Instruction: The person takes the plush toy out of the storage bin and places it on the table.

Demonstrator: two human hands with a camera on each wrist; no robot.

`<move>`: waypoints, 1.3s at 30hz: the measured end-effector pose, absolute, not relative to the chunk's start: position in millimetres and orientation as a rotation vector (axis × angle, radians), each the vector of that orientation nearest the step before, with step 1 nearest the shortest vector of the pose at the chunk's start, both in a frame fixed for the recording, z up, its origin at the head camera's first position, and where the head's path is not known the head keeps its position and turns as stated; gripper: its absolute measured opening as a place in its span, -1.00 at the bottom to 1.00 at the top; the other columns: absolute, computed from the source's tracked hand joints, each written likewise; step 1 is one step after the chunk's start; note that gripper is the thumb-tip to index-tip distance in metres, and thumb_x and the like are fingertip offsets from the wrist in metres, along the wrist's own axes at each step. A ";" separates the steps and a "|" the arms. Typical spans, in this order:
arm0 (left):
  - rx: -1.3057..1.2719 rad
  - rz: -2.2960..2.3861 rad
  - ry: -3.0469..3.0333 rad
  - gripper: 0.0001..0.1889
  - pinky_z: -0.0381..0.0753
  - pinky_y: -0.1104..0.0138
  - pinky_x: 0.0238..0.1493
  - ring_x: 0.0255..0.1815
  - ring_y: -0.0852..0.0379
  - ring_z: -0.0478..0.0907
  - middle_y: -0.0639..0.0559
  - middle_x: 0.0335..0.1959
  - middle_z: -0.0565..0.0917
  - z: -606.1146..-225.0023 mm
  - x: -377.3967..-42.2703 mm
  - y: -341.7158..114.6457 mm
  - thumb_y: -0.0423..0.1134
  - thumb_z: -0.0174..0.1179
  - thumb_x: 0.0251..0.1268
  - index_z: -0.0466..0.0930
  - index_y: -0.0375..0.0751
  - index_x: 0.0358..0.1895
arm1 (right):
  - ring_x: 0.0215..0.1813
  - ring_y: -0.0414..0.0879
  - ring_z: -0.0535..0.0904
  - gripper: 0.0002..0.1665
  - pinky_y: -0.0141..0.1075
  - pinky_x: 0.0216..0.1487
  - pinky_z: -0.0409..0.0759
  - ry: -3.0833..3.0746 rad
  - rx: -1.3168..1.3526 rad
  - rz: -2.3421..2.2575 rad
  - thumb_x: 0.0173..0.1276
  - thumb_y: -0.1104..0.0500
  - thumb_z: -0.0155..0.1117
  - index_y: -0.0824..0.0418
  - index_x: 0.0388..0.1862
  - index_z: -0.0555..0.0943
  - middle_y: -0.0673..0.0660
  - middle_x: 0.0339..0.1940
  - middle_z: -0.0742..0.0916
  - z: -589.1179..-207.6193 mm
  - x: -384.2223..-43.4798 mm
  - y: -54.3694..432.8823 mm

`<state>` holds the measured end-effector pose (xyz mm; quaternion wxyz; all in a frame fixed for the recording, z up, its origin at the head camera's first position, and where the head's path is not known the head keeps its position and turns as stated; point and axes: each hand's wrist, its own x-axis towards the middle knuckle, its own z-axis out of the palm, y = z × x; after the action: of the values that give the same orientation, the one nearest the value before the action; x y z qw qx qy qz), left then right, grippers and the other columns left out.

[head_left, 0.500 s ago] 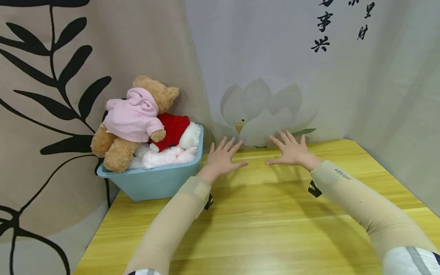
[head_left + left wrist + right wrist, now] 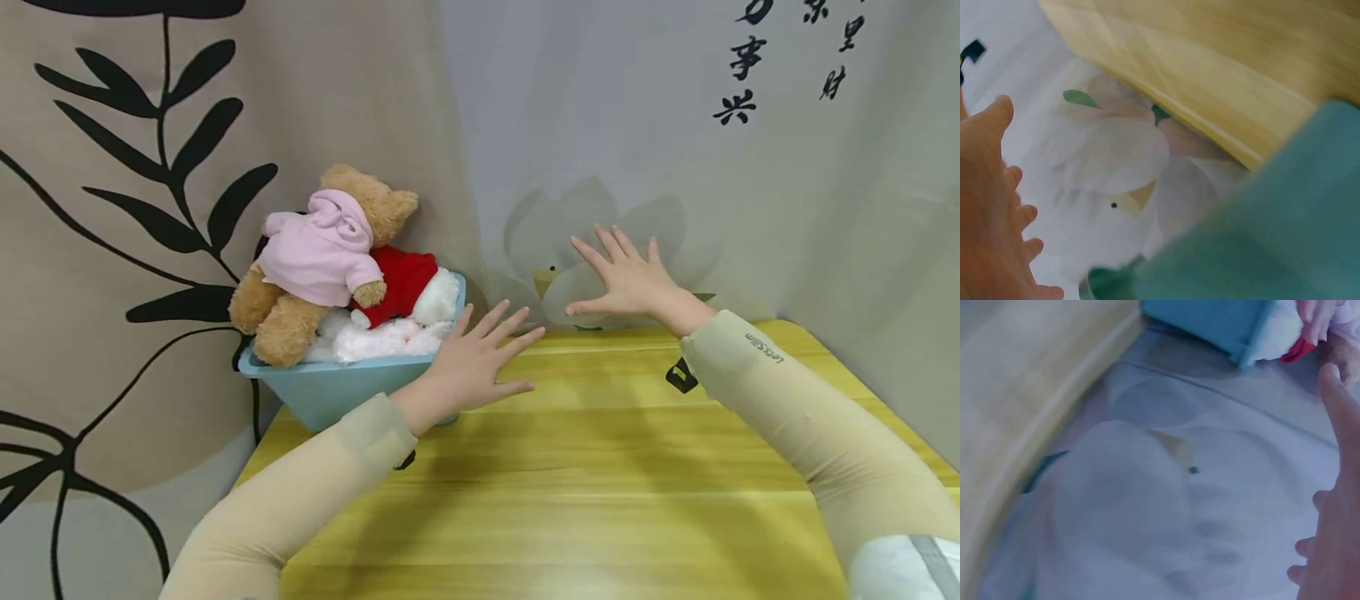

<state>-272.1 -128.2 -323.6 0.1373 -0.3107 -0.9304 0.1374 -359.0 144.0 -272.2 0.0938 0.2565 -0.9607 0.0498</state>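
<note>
Both hands hold nothing, with fingers spread wide. In the head view my left hand is raised over the table beside the right end of a light blue bin, overlapping its corner. Further right and higher, my right hand is lifted before the back curtain. Piled in the bin are a brown teddy bear in a pink hoodie, a plush in red clothing and white fluffy plush. The left wrist view shows the bin's wall close to the left hand.
A yellow wood-grain table spans the front, its back edge against a printed curtain with leaves, a lotus and writing. The bin stands at the table's back left corner. A black strap piece hangs under the right wrist.
My right hand has risen from near the table's back edge to in front of the curtain. The left hand now overlaps the bin's corner. The head view has shifted slightly left.
</note>
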 end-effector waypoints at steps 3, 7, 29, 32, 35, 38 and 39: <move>-0.869 0.409 -2.657 -0.19 -0.26 -0.17 0.42 0.57 0.03 -0.35 0.11 0.58 -0.15 -318.9 -265.2 -146.6 0.48 -0.25 0.29 -0.13 0.32 0.56 | 0.56 0.18 -0.38 0.34 0.43 0.27 -0.38 -2.770 0.829 0.139 0.04 -0.61 0.12 -0.14 0.60 -0.27 0.19 0.59 -0.21 -252.9 -361.1 125.2; -0.778 0.407 -2.634 -0.21 -0.15 -0.15 0.42 0.57 -0.01 -0.27 0.10 0.58 -0.13 -317.8 -260.8 -174.8 0.46 -0.23 0.31 -0.10 0.31 0.56 | 0.57 0.12 -0.39 0.41 0.41 0.30 -0.32 -2.650 0.915 0.160 -0.04 -0.63 0.18 -0.19 0.59 -0.33 0.12 0.59 -0.27 -233.9 -364.9 96.3; -0.617 0.055 -2.412 -0.53 0.48 0.08 -0.05 -0.09 -0.02 0.56 0.02 -0.07 0.66 -355.8 -244.2 -234.6 0.17 0.09 0.34 0.63 -0.08 0.07 | 0.58 0.04 -0.19 0.45 0.13 0.38 0.06 -2.346 1.135 0.236 -0.09 -0.40 0.47 -0.14 0.60 -0.20 0.07 0.61 -0.14 -186.7 -380.5 -35.0; -0.516 -0.111 -2.356 -0.65 0.49 0.11 -0.17 -0.22 0.00 0.58 0.07 -0.20 0.70 -360.7 -247.6 -226.5 0.11 0.14 0.31 0.70 -0.07 -0.13 | 0.58 0.02 -0.19 0.43 0.11 0.37 0.10 -2.335 1.132 0.243 -0.08 -0.38 0.48 -0.12 0.60 -0.18 0.05 0.61 -0.13 -184.7 -382.4 -45.5; -0.460 -0.218 -2.281 -0.72 0.47 0.13 -0.27 -0.28 -0.01 0.57 0.08 -0.26 0.70 -364.8 -248.3 -218.4 0.03 0.18 0.26 0.72 -0.07 -0.23 | 0.57 0.00 -0.16 0.41 0.08 0.36 0.13 -2.325 1.135 0.236 -0.04 -0.33 0.49 -0.10 0.60 -0.17 0.04 0.61 -0.11 -182.5 -384.5 -56.1; -0.422 -0.267 -2.224 -0.76 0.45 0.11 -0.25 -0.29 -0.02 0.55 0.08 -0.29 0.69 -370.2 -246.7 -213.2 -0.01 0.20 0.26 0.73 -0.07 -0.26 | 0.57 -0.03 -0.12 0.36 0.04 0.36 0.15 -2.310 1.142 0.207 0.01 -0.28 0.49 -0.11 0.60 -0.16 0.01 0.61 -0.09 -181.5 -388.2 -66.7; -0.417 -0.277 -2.206 -0.77 0.44 0.09 -0.22 -0.29 -0.02 0.55 0.07 -0.29 0.69 -372.4 -246.4 -212.1 -0.02 0.20 0.26 0.73 -0.06 -0.25 | 0.57 -0.04 -0.12 0.35 0.03 0.36 0.14 -2.303 1.147 0.194 0.02 -0.26 0.49 -0.12 0.60 -0.15 0.00 0.61 -0.09 -181.6 -389.9 -70.0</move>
<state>-246.4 -212.1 -372.4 0.4259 -0.1667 -0.8824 -0.1107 -389.9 -70.0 -181.6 0.2772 0.4272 -0.8576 0.0721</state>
